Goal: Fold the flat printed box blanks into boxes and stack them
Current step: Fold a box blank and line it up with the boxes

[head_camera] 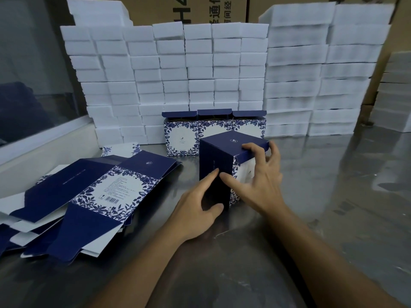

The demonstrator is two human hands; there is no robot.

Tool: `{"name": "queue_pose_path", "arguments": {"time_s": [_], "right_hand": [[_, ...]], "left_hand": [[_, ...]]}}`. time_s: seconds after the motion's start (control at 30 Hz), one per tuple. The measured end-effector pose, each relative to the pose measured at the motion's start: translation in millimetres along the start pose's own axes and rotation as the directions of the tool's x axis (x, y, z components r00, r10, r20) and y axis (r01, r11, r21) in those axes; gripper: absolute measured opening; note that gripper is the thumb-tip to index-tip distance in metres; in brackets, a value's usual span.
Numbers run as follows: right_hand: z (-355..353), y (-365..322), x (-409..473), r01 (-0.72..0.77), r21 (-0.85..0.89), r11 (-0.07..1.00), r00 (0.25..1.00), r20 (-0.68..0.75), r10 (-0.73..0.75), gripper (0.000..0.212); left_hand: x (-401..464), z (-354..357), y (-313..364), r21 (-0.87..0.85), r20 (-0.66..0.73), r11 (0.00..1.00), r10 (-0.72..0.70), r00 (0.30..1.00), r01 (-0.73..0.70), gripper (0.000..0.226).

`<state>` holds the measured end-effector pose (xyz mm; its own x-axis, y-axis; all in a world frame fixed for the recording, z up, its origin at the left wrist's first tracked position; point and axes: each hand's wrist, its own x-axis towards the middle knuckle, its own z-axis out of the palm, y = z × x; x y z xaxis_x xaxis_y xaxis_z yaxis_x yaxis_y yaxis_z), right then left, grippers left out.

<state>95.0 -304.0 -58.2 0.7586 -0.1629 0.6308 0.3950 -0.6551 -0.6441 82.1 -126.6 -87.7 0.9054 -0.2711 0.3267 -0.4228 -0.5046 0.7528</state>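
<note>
A folded navy box with blue floral print (222,156) stands upright on the steel table (322,196) in the middle. My left hand (198,207) grips its dark near side low down, thumb and fingers around the corner. My right hand (260,178) holds the box's right side, fingertips curled over the top lid's edge. Behind it, three folded boxes (213,134) stand in a row with their top flaps up. A loose pile of flat printed blanks (89,196) lies to the left.
A wall of stacked white foam blocks (200,74) runs across the back of the table, with taller stacks (322,74) at the right. Brown cartons (200,10) stand behind. A glass partition (33,74) borders the left side.
</note>
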Motion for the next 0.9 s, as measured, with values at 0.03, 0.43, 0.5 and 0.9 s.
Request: {"name": "queue_pose_path", "arguments": {"time_s": [0.03, 0.43, 0.5, 0.9], "right_hand": [[-0.2, 0.1, 0.1, -0.008, 0.0, 1.0, 1.0, -0.007, 0.008, 0.082], [4.1, 8.5, -0.2, -0.024, 0.008, 1.0, 1.0, 0.009, 0.024, 0.096], [4.0, 13.2, 0.5, -0.059, -0.059, 0.997, 0.996, -0.069, 0.055, 0.097], [-23.1, 69.7, 30.2, -0.425, -0.283, 0.86, 0.87, -0.39, 0.301, 0.107]], "left_hand": [[0.3, -0.5, 0.0, -0.013, 0.01, 1.0, -0.016, 1.0, 0.016, 0.077], [2.6, 0.7, -0.9, 0.307, 0.107, 0.951, -0.065, 0.992, 0.029, 0.083], [4.1, -0.2, -3.1, 0.458, 0.07, 0.889, -0.061, 0.996, 0.022, 0.068], [14.0, -18.9, -19.0, 0.612, -0.096, 0.747, -0.253, 0.963, 0.257, 0.051]]}}
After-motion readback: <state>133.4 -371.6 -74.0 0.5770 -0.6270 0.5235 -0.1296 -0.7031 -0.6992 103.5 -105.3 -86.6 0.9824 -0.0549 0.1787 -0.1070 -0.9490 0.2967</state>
